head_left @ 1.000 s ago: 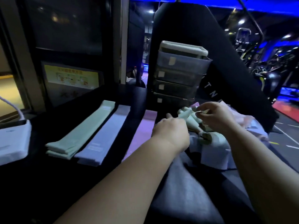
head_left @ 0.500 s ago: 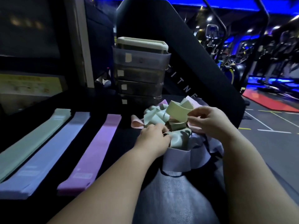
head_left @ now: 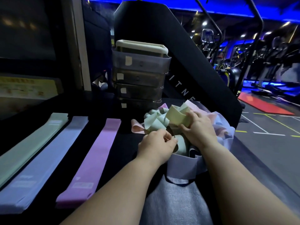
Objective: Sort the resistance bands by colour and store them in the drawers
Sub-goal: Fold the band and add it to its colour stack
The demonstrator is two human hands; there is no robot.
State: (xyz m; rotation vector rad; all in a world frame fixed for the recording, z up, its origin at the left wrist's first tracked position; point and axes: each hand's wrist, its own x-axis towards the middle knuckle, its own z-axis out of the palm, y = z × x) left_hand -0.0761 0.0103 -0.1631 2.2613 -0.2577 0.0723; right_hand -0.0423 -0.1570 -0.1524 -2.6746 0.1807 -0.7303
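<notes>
Found pale yellow-green band (head_left: 177, 116) pinched at its free loop by right hand (head_left: 199, 132), grip of left hand (head_left: 155, 145) in tangle (head_left: 154, 122) indeterminable; judged light, limp, stretchy, snag-prone.

This is a gym, dim and lit by blue light strips (head_left: 178, 7) along the ceiling. Rows of cardio machines (head_left: 276, 51) line the right side, and an exercise bike (head_left: 230, 75) with a yellow-rimmed wheel stands nearer. A red mat (head_left: 263, 104) lies on the line-marked floor (head_left: 259, 143). A black padded upright (head_left: 203, 75) bears the letters "ITNE". Resistance bands (head_left: 95, 153) lie flat on a dark surface.
</notes>
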